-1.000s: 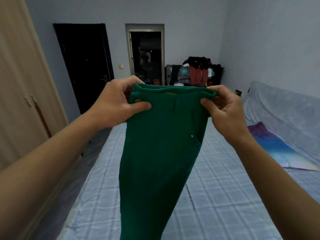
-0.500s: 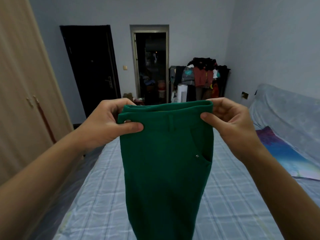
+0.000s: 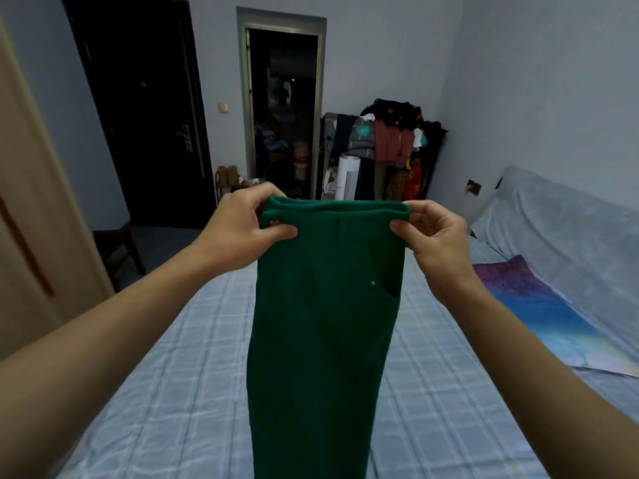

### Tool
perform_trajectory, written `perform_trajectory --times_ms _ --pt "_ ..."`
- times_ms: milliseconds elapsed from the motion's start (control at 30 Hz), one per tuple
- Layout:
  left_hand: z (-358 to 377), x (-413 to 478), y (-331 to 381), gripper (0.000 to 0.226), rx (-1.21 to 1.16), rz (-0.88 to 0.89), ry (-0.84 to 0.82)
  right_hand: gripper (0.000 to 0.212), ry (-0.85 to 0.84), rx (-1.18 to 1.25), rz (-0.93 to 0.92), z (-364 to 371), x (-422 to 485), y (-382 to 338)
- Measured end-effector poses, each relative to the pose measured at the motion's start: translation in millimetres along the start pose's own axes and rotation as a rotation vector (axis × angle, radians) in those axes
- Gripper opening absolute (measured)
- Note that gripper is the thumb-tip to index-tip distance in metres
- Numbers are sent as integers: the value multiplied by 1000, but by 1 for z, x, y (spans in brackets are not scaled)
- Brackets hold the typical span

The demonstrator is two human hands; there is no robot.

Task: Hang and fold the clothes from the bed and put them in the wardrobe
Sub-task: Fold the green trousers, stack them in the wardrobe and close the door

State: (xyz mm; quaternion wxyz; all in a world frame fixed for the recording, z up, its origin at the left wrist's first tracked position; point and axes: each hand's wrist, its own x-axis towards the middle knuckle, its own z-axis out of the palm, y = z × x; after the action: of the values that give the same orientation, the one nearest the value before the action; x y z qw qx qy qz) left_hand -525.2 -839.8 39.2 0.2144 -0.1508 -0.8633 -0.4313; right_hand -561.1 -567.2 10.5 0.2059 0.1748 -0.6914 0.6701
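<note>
Dark green trousers [image 3: 321, 323] hang in the air above the foot of the bed, folded lengthwise so one leg lies over the other, with the waistband stretched level between two bare hands and the legs dropping straight down out of view at the bottom. A small metal rivet marks the corner of the slanted pocket on the right side. The left hand [image 3: 238, 233] pinches the left end of the waistband, thumb laid across the front and fingers curled behind the cloth. The right hand [image 3: 435, 243] pinches the right end the same way, thumb on the front and fingers bent over the top edge. Below them lies the bed in its pale blue checked sheet [image 3: 155, 392], and on its right side a flat purple and blue patterned cloth [image 3: 539, 312] rests against a long cushion under a light blue cover [image 3: 567, 229]. At the left edge stands the beige wooden wardrobe door [image 3: 38, 202], with a dark stool [image 3: 117, 247] near it on the floor. Along the far wall are a black closed door [image 3: 145, 115], an open grey-framed doorway [image 3: 283, 108], a white tower appliance [image 3: 348, 176] and a rack heaped with dark and red clothes [image 3: 390, 140].
</note>
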Motion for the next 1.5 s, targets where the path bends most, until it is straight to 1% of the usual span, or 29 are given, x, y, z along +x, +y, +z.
perform_trajectory --times_ms 67,167,233,333,467,567,667,800,867,967,1067,1200,1367,1500 --pt "-9 11 -5 24 41 65 62 16 4 31 -70 12 14 -2" --pt "-21 16 -9 27 47 106 130 14 -36 86 -131 25 28 -8" --pt "-25 9 -9 27 70 115 135 14 -81 105 -151 29 28 -8" --pt "-27 -13 -12 27 98 76 104 16 -149 105 -152 29 8 -3" --pt "-16 -62 -17 28 132 20 18 16 -249 99 -79 16 -40 16" --pt "3 -108 -23 30 154 -44 -73 21 -288 69 12 0 -90 35" --pt "26 -163 -30 31 169 -90 -180 17 -336 40 98 -19 -147 59" --pt "56 -242 -32 33 164 -170 -348 17 -441 27 275 -43 -222 85" --pt "66 -274 -34 33 133 -221 -440 19 -497 1 350 -51 -252 92" --pt "76 -304 -36 30 112 -254 -538 20 -535 -38 427 -60 -280 100" --pt "81 -315 -41 28 93 -286 -573 16 -535 -66 481 -59 -290 104" --pt "91 -313 -60 30 94 -349 -543 14 -476 -128 537 -50 -290 120" --pt "111 -303 -100 31 62 -451 -513 16 -376 -183 661 -34 -284 162" --pt "134 -305 -143 29 7 -520 -576 17 -344 -270 759 -20 -288 204"
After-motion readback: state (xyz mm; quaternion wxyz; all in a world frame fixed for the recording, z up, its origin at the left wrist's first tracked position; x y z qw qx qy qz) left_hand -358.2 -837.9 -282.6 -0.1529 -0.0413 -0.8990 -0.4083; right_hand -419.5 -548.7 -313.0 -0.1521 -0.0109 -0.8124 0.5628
